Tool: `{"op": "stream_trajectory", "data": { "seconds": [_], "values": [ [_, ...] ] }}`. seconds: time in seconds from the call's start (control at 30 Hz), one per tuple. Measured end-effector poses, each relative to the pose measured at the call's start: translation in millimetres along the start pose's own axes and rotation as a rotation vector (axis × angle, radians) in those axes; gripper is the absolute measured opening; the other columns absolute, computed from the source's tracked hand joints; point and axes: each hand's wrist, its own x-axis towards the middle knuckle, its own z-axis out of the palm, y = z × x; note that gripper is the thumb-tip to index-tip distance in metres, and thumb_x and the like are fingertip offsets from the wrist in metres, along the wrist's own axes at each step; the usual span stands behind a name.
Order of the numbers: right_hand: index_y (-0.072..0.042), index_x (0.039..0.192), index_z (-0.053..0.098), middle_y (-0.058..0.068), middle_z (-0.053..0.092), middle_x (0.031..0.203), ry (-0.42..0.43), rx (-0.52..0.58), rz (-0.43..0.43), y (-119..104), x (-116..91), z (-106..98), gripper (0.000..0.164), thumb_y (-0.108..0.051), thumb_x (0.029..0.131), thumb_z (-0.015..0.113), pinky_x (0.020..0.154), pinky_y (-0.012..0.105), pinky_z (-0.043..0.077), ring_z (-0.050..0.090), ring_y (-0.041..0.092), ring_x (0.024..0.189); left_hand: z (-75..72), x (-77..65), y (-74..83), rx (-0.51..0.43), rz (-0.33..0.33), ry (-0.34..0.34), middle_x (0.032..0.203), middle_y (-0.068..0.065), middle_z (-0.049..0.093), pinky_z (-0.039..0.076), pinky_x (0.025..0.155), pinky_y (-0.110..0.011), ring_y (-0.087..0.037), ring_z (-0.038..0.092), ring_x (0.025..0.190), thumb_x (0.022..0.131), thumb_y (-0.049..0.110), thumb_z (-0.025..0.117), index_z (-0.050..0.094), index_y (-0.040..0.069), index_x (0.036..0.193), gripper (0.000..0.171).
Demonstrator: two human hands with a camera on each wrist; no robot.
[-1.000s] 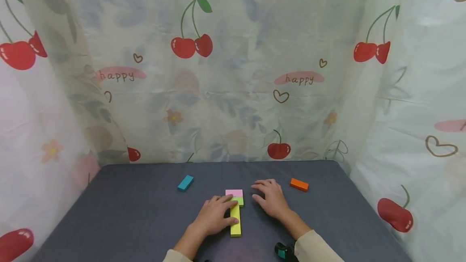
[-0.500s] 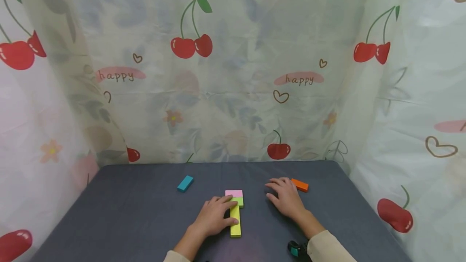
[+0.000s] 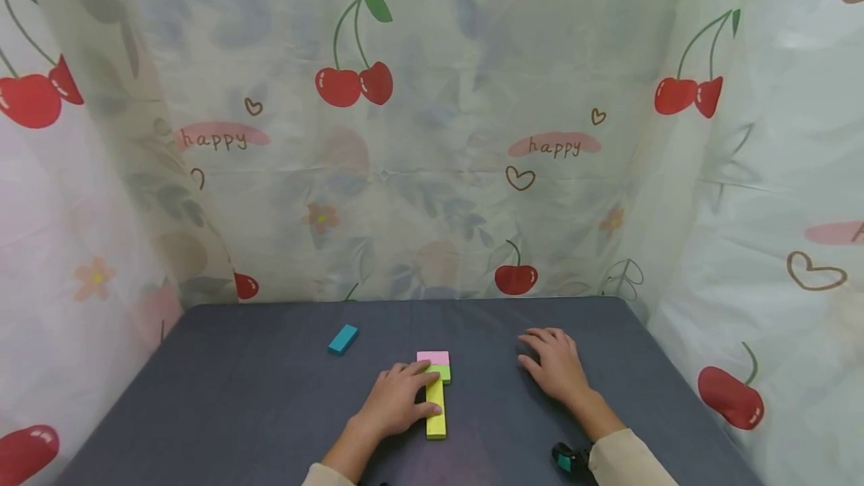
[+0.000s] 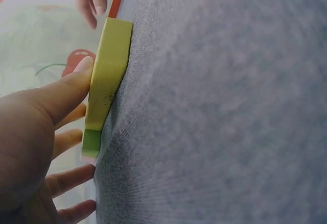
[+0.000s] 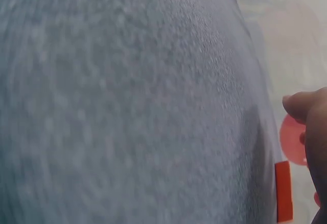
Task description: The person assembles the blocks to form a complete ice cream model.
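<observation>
Five blocks, on a dark grey table (image 3: 270, 396); places given from the yellow block.

1. Yellow block (image 3: 436, 396): lying flat, long side running away from the person.
2. Green block (image 3: 444, 376): crosswise, meeting the yellow block's far end.
3. Pink block (image 3: 434, 358): crosswise, beyond the yellow block and against the green one.
4. Blue block (image 3: 343, 340): lying slantwise, beyond the yellow block and well to its left.
5. Orange block (image 5: 284, 192): well to the yellow block's right, hidden from the head view behind the right hand.

Hands, two. Left hand (image 3: 398, 400): at the yellow block's left side, fingers spread, thumb resting on the yellow block, a fingertip at the green one. Right hand (image 3: 556, 366): well right of the yellow block, fingers loosely bent and apart, over the orange block; contact cannot be told.

Backdrop: one cherry-printed curtain (image 3: 432, 118), beyond the yellow block.
</observation>
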Motion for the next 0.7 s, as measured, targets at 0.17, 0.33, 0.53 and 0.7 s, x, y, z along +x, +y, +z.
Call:
{"op": "stream_trajectory", "data": {
  "seconds": [0.17, 0.33, 0.53, 0.7],
  "values": [
    [-0.009, 0.118, 0.070, 0.012, 0.062, 0.124, 0.016, -0.006, 0.030, 7, -3, -2, 0.036, -0.024, 0.085, 0.076, 0.096, 0.061, 0.032, 0.049, 0.035, 0.113, -0.3, 0.6, 0.3, -0.003, -0.004, -0.005, 0.145, -0.002, 0.047, 0.038, 0.096, -0.056, -0.031, 0.047, 0.125, 0.086, 0.053, 0.068, 0.061, 0.025, 0.134, 0.057],
    [-0.008, 0.117, 0.071, 0.013, 0.062, 0.124, 0.013, -0.016, 0.091, 13, -7, -4, 0.036, -0.024, 0.085, 0.077, 0.097, 0.061, 0.031, 0.048, 0.036, 0.114, -0.1, 0.7, 0.7, -0.012, -0.010, -0.011, 0.146, -0.002, 0.047, 0.038, 0.096, -0.056, -0.031, 0.047, 0.125, 0.085, 0.054, 0.068, 0.061, 0.025, 0.134, 0.057],
    [-0.006, 0.118, 0.069, 0.014, 0.061, 0.125, -0.010, -0.041, 0.138, 19, -8, -9, 0.040, -0.027, 0.084, 0.077, 0.098, 0.063, 0.029, 0.046, 0.038, 0.114, -0.7, 0.7, -0.2, -0.027, -0.015, -0.016, 0.146, -0.001, 0.047, 0.038, 0.097, -0.057, -0.030, 0.047, 0.125, 0.085, 0.053, 0.068, 0.061, 0.025, 0.135, 0.057],
    [-0.004, 0.122, 0.067, 0.016, 0.059, 0.127, -0.047, -0.063, 0.168, 24, -9, -12, 0.045, -0.028, 0.085, 0.076, 0.099, 0.064, 0.027, 0.045, 0.039, 0.115, 0.1, 1.1, -1.2, -0.037, -0.014, -0.013, 0.145, -0.001, 0.048, 0.038, 0.097, -0.056, -0.030, 0.047, 0.125, 0.085, 0.053, 0.069, 0.061, 0.025, 0.134, 0.057]
  ]
}}
